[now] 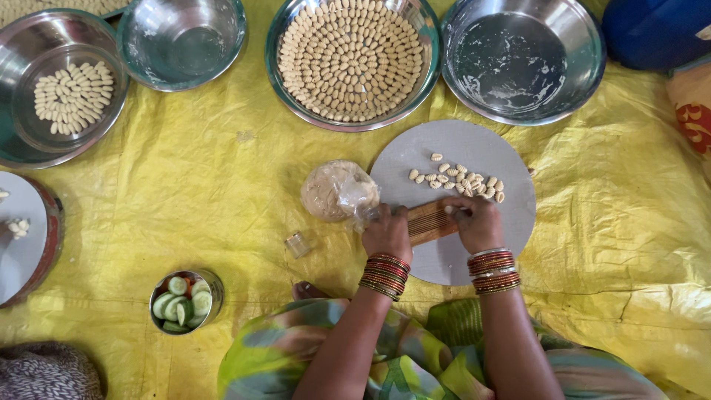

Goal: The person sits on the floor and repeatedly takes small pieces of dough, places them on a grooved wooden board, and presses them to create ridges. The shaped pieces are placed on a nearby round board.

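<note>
Just below the middle of the frame, the left hand [386, 232] gripped the left end of a small ribbed wooden board [432, 221], its fingers curled over the edge. The right hand [476, 223] lay on the board's right end with fingers bent down, pressing something against the ridges; whatever was under them was hidden. The wooden board rested on a round grey board [496, 155] lying on a yellow sheet [222, 170]. A small heap of shaped dough pieces [459, 180] sat on the round grey board just above the hands. A lump of dough in a clear bag [335, 190] lay touching the round board's left edge, near the left hand. At upper centre a steel bowl [352, 61] was lined with rows of the same pieces. A tin of cucumber slices [184, 301] stood at lower left.
</note>
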